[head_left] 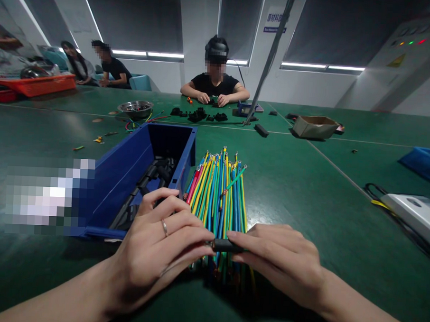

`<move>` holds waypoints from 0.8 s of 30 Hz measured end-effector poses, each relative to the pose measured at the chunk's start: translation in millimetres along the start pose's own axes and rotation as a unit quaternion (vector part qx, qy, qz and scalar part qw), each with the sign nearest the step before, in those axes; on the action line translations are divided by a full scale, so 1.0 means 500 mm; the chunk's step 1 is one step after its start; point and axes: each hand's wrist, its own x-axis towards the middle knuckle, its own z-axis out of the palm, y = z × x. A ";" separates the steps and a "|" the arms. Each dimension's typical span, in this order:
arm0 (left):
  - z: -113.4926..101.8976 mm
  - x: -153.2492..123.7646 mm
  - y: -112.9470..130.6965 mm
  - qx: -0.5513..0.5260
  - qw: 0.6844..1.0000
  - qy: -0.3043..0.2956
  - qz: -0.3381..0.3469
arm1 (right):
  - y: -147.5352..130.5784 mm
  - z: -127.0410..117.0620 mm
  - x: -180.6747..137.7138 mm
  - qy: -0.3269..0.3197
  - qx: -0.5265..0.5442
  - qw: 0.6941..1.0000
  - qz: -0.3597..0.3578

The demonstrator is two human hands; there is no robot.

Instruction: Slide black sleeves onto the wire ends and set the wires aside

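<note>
Above the near part of a bundle of cut wires (213,189), my hands meet over a short black tube (225,246). My right hand (285,259) pinches the tube between thumb and fingers. My left hand (161,244), with a ring on one finger, is closed at the tube's left end on a small metal piece, mostly hidden by the fingertips. Yellow, green, blue and red wires make up the bundle, with metal lugs at their far ends. One short green wire (235,181) lies slantwise on top. Left of the bundle stands a blue bin (103,194) holding black tubes (143,181).
Across the green table (306,184) a person (215,80) handles small black parts (197,114). A metal bowl (135,108) stands at far left, a cardboard box (314,127) at far right. A white device (414,217) with a cable lies near the right edge.
</note>
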 end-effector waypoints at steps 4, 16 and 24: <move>0.001 -0.001 0.000 0.008 1.000 -0.005 0.001 | 0.002 0.005 -0.001 0.003 -0.003 1.000 -0.003; 0.002 -0.005 0.003 0.023 1.000 0.001 -0.001 | -0.002 0.003 -0.002 -0.002 -0.007 1.000 0.009; 0.005 -0.006 0.002 0.031 0.999 0.023 0.015 | -0.004 0.010 -0.009 -0.004 0.014 0.999 0.032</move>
